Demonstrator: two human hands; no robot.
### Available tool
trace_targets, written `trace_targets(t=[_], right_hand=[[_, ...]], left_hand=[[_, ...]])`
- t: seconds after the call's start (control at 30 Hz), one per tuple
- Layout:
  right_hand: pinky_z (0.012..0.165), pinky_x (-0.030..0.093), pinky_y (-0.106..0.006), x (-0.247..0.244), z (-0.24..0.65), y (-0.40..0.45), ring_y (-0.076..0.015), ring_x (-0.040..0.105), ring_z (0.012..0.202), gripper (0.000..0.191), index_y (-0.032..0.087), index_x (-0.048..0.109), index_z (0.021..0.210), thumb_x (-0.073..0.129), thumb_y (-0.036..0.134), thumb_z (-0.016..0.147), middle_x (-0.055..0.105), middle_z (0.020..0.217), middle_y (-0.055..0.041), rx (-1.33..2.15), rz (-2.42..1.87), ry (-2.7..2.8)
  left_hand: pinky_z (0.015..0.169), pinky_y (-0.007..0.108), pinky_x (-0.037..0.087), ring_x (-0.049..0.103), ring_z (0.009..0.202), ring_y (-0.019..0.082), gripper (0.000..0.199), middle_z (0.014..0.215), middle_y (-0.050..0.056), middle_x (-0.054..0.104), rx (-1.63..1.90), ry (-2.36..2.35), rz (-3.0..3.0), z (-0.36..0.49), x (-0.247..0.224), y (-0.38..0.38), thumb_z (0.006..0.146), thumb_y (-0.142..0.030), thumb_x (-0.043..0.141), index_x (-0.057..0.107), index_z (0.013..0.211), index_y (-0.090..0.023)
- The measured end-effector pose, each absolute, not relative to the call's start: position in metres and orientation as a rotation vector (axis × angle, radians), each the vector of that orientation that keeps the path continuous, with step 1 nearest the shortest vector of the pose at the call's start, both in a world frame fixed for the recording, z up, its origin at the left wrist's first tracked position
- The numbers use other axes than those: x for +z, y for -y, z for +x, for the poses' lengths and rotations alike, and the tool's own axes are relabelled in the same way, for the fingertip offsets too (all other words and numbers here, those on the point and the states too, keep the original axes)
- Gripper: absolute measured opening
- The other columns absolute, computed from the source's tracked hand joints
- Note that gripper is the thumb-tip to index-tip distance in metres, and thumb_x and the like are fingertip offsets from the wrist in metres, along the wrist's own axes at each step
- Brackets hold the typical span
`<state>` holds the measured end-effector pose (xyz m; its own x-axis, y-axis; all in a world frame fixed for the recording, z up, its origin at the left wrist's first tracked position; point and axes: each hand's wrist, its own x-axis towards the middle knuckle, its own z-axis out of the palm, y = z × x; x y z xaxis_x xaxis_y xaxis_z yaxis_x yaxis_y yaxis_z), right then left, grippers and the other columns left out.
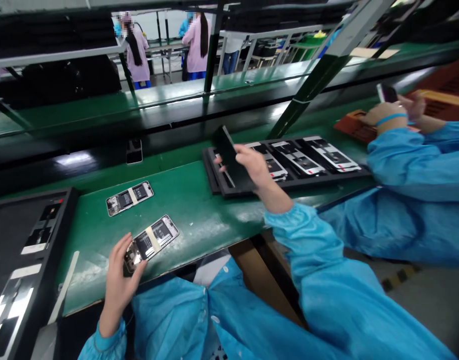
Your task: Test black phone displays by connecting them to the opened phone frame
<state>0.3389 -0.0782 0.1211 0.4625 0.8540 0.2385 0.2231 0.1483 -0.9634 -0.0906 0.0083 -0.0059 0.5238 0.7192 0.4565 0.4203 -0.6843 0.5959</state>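
My left hand [118, 285] grips the lower end of an open smartphone [151, 244], its internals and a pale tape strip facing up. My right hand [254, 167] holds a black phone [227, 157] tilted on edge above the left end of a black tray [285, 186]. Several opened phones lie in that tray, just beyond my right hand. Another opened phone [129, 198] lies flat on the green workbench [199, 220], between my hands and farther away. A co-worker's hand [387, 115] at the right holds a dark phone above an orange holder.
A black fixture [34, 255] stands at the bench's left end, with a white strip [64, 285] beside it. A dark phone [134, 151] lies on a black rail behind the bench. Green conveyor shelves run beyond, and people in smocks stand farther back.
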Motion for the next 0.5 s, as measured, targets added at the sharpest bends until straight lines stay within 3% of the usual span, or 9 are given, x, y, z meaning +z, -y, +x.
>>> trace_targets(t=[0.07, 0.13, 0.17, 0.23, 0.33, 0.43, 0.5], right_hand=[[0.08, 0.063, -0.044, 0.11, 0.283, 0.076, -0.0275, 0.076, 0.087, 0.068, 0.018, 0.057, 0.131, 0.07, 0.065, 0.083, 0.076, 0.114, -0.0142, 1.345, -0.956, 1.146], [0.082, 0.063, -0.045, 0.091, 0.229, 0.067, -0.0282, 0.077, 0.094, 0.082, 0.024, 0.049, 0.143, 0.083, 0.056, 0.075, 0.07, 0.131, -0.0136, 1.77, -0.651, 1.148], [0.086, 0.063, -0.044, 0.081, 0.207, 0.06, -0.0275, 0.077, 0.096, 0.081, 0.024, 0.05, 0.142, 0.085, 0.053, 0.075, 0.067, 0.135, -0.0139, 1.91, -0.581, 1.185], [0.093, 0.06, -0.045, 0.068, 0.18, 0.048, -0.0291, 0.075, 0.107, 0.078, 0.022, 0.05, 0.141, 0.082, 0.057, 0.08, 0.068, 0.134, -0.0147, 2.057, -0.562, 1.218], [0.104, 0.055, -0.047, 0.068, 0.176, 0.036, -0.0301, 0.069, 0.124, 0.082, 0.019, 0.046, 0.148, 0.076, 0.062, 0.085, 0.069, 0.134, -0.0153, 1.973, -0.728, 1.384], [0.111, 0.05, -0.047, 0.077, 0.192, 0.025, -0.0296, 0.063, 0.132, 0.08, 0.022, 0.049, 0.15, 0.083, 0.05, 0.084, 0.064, 0.143, -0.0154, 1.501, -1.002, 1.774], [0.107, 0.053, -0.048, 0.076, 0.198, 0.016, -0.0306, 0.065, 0.127, 0.058, 0.022, 0.061, 0.14, 0.076, 0.05, 0.091, 0.068, 0.138, -0.0137, 1.201, -1.145, 1.887]], left_hand=[[0.118, 0.059, 0.053, 0.057, 0.146, 0.036, 0.068, 0.158, 0.012, 0.056, 1.092, -0.865, 2.093, -0.085, 0.004, 0.004, 0.098, -0.055, 0.067, 0.043, 0.16, -0.038], [0.109, 0.057, 0.06, 0.061, 0.141, 0.039, 0.081, 0.157, 0.013, 0.058, 1.092, -0.753, 1.86, -0.083, 0.013, 0.013, 0.091, -0.066, 0.072, 0.042, 0.161, -0.039], [0.1, 0.054, 0.065, 0.068, 0.132, 0.04, 0.083, 0.15, 0.013, 0.064, 1.061, -0.747, 1.781, -0.083, 0.017, 0.015, 0.085, -0.07, 0.077, 0.05, 0.156, -0.036], [0.075, 0.044, 0.069, 0.08, 0.098, 0.036, 0.068, 0.115, 0.011, 0.081, 1.029, -0.887, 1.687, -0.086, 0.021, 0.017, 0.074, -0.068, 0.086, 0.075, 0.126, -0.027], [0.055, 0.032, 0.061, 0.072, 0.059, 0.023, 0.045, 0.068, 0.003, 0.074, 1.132, -1.197, 1.509, -0.09, 0.023, 0.021, 0.07, -0.06, 0.09, 0.077, 0.076, -0.018], [0.055, 0.027, 0.058, 0.068, 0.059, 0.019, 0.046, 0.065, 0.002, 0.07, 1.239, -1.328, 1.294, -0.084, 0.021, 0.027, 0.073, -0.059, 0.088, 0.074, 0.073, -0.015], [0.056, 0.025, 0.056, 0.066, 0.061, 0.017, 0.048, 0.066, 0.001, 0.069, 1.286, -1.349, 1.196, -0.076, 0.018, 0.027, 0.074, -0.061, 0.088, 0.073, 0.075, -0.015]])
